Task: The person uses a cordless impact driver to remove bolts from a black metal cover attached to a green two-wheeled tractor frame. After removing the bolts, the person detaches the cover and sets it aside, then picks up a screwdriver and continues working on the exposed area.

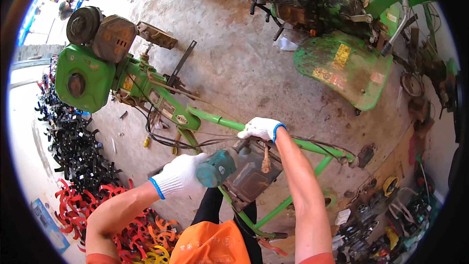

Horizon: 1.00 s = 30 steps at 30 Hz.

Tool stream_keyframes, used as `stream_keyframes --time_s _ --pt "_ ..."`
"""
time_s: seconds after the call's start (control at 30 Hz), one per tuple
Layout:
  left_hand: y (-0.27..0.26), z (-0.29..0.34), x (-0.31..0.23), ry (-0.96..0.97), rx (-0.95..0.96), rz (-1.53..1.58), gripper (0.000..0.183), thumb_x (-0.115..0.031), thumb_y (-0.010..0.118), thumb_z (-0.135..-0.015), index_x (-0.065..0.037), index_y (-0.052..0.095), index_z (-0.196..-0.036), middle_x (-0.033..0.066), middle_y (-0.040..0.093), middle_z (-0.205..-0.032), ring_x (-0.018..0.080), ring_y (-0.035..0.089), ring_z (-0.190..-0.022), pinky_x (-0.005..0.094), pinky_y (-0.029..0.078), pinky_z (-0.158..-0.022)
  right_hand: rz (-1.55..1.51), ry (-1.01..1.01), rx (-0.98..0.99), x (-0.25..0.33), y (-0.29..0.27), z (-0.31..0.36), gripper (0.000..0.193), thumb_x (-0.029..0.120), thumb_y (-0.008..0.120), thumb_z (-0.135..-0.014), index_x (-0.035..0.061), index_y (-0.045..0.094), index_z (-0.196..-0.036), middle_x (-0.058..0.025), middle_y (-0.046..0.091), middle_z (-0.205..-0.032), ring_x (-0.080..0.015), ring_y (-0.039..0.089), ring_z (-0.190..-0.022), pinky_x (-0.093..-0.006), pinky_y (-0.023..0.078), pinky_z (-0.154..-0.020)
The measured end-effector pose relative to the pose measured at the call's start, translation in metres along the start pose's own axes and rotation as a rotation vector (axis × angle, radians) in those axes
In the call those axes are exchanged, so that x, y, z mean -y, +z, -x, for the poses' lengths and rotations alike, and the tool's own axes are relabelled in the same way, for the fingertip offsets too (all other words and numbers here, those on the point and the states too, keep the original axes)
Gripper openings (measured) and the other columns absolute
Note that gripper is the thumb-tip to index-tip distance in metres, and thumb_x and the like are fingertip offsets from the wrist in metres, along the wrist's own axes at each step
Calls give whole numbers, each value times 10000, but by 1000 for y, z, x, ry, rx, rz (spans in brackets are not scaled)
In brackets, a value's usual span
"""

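My left hand (pixel 178 178), in a white knit glove with a blue cuff, grips a teal power driver (pixel 215 168). The driver's nose points up and right, toward the green handlebar frame (pixel 220 121) of a walk-behind tiller. My right hand (pixel 261 128), gloved alike, is closed at the frame's tube just beyond the driver's nose. What its fingertips pinch is hidden. Below that hand, between the handlebars, sits a dirty grey metal panel (pixel 249 176) with a rusty brown lever (pixel 266 160). Black cables (pixel 168 141) run along the frame toward my right hand.
The tiller's engine with its green tank (pixel 85 76) stands at far left. Another green machine with a broad fender (pixel 344 68) is at far right. Black blades (pixel 73 142) and red blades (pixel 73 210) are heaped along the left; assorted parts (pixel 371 230) lie at lower right.
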<state>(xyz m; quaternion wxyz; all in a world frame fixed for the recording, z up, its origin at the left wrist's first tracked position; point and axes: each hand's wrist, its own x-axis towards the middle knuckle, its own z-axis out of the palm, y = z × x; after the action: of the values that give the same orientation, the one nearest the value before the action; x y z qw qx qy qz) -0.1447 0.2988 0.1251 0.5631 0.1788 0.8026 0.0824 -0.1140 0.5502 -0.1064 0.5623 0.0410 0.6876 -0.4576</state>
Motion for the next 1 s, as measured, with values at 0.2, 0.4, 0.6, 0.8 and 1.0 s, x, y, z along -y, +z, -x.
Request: stream_keyframes --time_s 0.2,0.4,0.6,0.8,1.0 --pt "-20 -18 -15 232 11 -317 415 -300 832 -753 -92 680 -1079 202 727 -783 432 736 -784 519 578 -679 -5 -20 -32 -8 6 -10 533 575 794 -851 48 771 -929 -110 715 -847 -265 615 -752 -455 482 -738" --pt "-41 -31 -25 279 49 -374 425 -305 849 -739 -97 695 -1076 198 737 -811 422 743 -805 509 582 -702 7 -63 -73 -9 11 -16 523 532 814 -847 23 778 -964 -150 738 -888 -292 606 -795 -463 476 -775" --pt "-53 -36 -31 278 100 -464 334 -287 790 -773 -91 731 -1037 193 747 -815 425 747 -799 499 602 -712 14 -99 -86 -9 10 -15 537 533 810 -853 7 773 -957 -162 729 -859 -290 582 -771 -461 474 -759" --pt "-49 -39 -32 242 78 -451 404 -317 819 -759 -101 724 -1087 188 744 -811 419 748 -800 506 596 -702 42 -92 -64 -7 10 -13 576 539 774 -887 -29 756 -982 -171 732 -862 -276 584 -760 -461 469 -744" --pt "-17 -21 -9 177 35 -214 598 -366 856 -773 -64 674 -1255 206 758 -899 416 752 -854 484 604 -744 -3 -97 -34 -5 8 -8 554 533 779 -894 -18 750 -946 -113 673 -775 -238 544 -716 -446 453 -702"
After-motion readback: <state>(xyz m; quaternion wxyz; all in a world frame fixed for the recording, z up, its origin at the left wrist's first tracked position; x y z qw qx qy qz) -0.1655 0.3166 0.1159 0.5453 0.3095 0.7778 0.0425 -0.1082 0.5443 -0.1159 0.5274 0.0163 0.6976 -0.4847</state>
